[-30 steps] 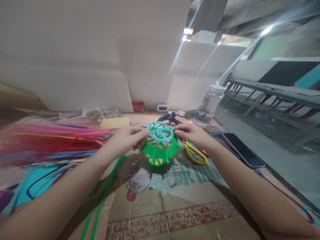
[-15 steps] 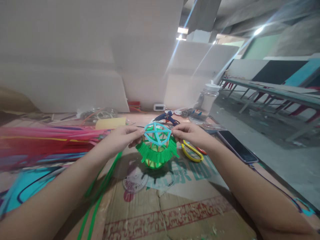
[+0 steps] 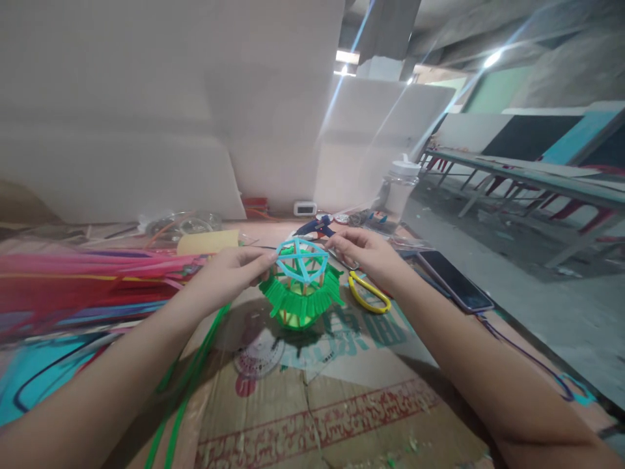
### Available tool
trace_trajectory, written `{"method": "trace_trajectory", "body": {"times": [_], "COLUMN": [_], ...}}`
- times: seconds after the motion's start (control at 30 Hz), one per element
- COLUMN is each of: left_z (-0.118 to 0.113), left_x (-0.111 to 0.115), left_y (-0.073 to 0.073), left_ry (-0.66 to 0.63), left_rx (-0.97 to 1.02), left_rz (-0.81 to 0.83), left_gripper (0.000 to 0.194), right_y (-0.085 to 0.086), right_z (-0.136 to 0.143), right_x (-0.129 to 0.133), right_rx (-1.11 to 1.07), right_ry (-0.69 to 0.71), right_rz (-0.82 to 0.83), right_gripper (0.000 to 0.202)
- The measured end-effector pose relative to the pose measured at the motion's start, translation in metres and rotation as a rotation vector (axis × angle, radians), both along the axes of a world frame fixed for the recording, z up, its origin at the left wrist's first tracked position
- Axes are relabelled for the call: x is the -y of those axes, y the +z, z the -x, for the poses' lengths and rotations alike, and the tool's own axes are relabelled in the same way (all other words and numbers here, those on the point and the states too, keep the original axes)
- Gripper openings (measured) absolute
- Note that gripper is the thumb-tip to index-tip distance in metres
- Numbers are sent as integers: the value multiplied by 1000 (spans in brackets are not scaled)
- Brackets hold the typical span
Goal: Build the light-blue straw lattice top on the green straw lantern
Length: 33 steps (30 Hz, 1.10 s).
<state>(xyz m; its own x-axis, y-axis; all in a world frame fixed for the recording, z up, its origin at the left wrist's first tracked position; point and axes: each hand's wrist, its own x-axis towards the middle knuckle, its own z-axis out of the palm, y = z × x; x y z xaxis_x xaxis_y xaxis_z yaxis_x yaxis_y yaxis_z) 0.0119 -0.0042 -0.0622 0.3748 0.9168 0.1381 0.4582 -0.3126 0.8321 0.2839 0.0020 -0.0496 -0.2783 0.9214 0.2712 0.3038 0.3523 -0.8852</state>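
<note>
A small lantern-shaped craft (image 3: 301, 303) stands upright on the printed cardboard. Its top is a light blue spoked ring, with thin brown uprights below and a green fringe, apparently of pipe cleaners, around its middle. My left hand (image 3: 237, 270) pinches the blue ring's left edge between thumb and fingers. Close by the ring's right edge is my right hand (image 3: 364, 254), its fingers loosely bent and the tips slightly above the rim. I see nothing held in it. Yellow-handled scissors (image 3: 370, 301) lie under and beside the right hand, their blades mostly hidden.
Behind the craft lies a blue glue gun (image 3: 315, 226), near a small white digital display (image 3: 305, 208). Pink and red strands (image 3: 97, 273) cover the left side; green strands (image 3: 188, 384) lie nearer. A phone (image 3: 456, 280) and cable lie right, a clear bottle (image 3: 401, 185) behind.
My right hand has come up slightly and off the blue ring's right edge. The left hand keeps its pinch. The whole view has shifted a little.
</note>
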Motion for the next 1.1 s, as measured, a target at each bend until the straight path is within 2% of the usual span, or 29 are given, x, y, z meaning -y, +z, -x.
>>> {"method": "trace_trajectory", "body": {"times": [0.17,0.4,0.5,0.7,0.9,1.1], "left_z": [2,1,2,3,1,1], "left_x": [-1,0,0,-3,-3,-1], "left_y": [-3,-1,-1,-5,-6,-4], "left_ry": [-4,8,8,-15,-6,-1], "left_rx": [-4,0,-1,5,-11,-31], "left_rz": [-4,14,9,-54,-91,-98], "left_gripper": [51,52,52,49,47,48], "right_y": [11,9,10,14,10,6], "right_z": [-13,-10,-15,-25,-17,-20], "right_x": [3,3,1,0,3,0], "right_rx": [157,219,241,228,319,350], "right_ry": [9,73,72,-59,135,157], "right_rz": [-231,-386,-378,-286,-457,-492], "right_gripper": [14,13,14,14,27,29]}}
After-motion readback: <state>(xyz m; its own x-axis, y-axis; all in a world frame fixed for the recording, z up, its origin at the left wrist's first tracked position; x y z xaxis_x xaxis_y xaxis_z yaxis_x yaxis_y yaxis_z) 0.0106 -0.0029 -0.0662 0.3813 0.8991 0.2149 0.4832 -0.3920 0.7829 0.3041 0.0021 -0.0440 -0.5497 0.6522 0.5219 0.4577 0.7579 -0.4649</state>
